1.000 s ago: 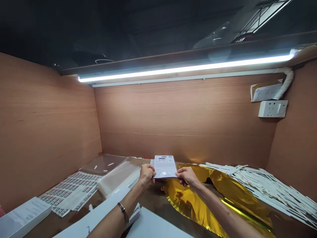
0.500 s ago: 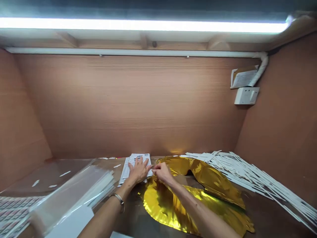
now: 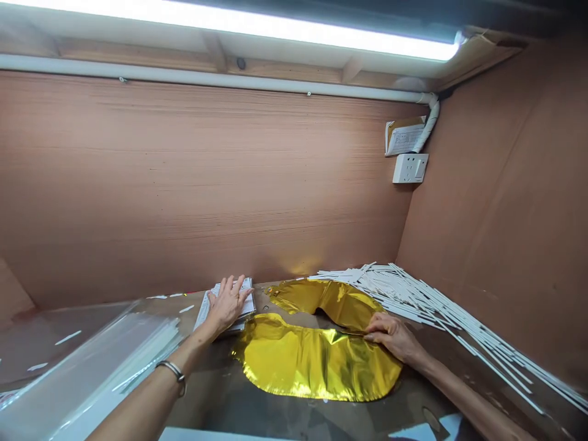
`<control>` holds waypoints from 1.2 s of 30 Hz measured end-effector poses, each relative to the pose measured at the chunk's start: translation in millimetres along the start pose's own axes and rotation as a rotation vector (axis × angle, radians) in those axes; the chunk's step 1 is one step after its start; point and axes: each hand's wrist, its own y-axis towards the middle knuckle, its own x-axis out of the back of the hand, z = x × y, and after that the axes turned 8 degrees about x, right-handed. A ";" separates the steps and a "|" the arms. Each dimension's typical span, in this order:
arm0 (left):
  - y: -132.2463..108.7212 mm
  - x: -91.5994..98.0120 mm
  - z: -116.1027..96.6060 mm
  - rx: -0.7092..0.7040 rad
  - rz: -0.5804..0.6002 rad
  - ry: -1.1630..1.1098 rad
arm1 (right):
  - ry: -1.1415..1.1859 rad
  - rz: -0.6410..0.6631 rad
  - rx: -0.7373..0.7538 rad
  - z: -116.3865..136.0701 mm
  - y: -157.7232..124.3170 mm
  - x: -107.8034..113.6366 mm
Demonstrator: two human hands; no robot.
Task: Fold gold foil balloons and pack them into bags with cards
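A flat, uninflated gold foil balloon (image 3: 316,361) lies on the brown table, curved round with a gap between its upper and lower parts. My right hand (image 3: 390,335) pinches it at the right side, fingers closed on the foil. Left of the balloon, my left hand (image 3: 229,301) rests with fingers spread on a small stack of white printed papers (image 3: 206,309). The hand covers much of that stack. A metal bracelet (image 3: 172,373) circles my left wrist.
Clear plastic bags (image 3: 101,355) are stacked at the left. Many thin white sticks (image 3: 427,303) lie in a loose pile along the right side. Scraps of white paper (image 3: 68,337) dot the table. A wall socket (image 3: 410,168) sits at the back right corner.
My right hand has moved right, from beside the papers to the balloon's right side. The balloon's folds lie differently, its lower part flatter. My left hand stays on the papers; the view has turned right.
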 end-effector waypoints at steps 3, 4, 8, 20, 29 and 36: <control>-16.7 22.1 -31.6 -0.129 -0.119 -0.075 | -0.032 -0.039 0.033 3.1 1.2 -1.6; -25.3 26.5 -46.8 -0.209 -0.107 -0.114 | -0.051 -0.045 0.054 6.2 2.8 2.0; -65.4 27.1 -120.9 -0.509 0.049 -0.337 | -0.182 -0.082 0.152 27.6 11.8 33.0; -97.9 47.7 -202.0 -0.312 0.069 -0.984 | -0.640 -0.009 0.439 102.5 40.5 121.6; -92.1 97.4 -154.5 -0.322 0.070 -1.009 | -0.883 -0.019 0.642 180.1 70.7 196.4; -90.5 142.9 -69.9 -0.258 0.036 -0.726 | -0.967 -0.113 0.770 265.9 80.7 261.6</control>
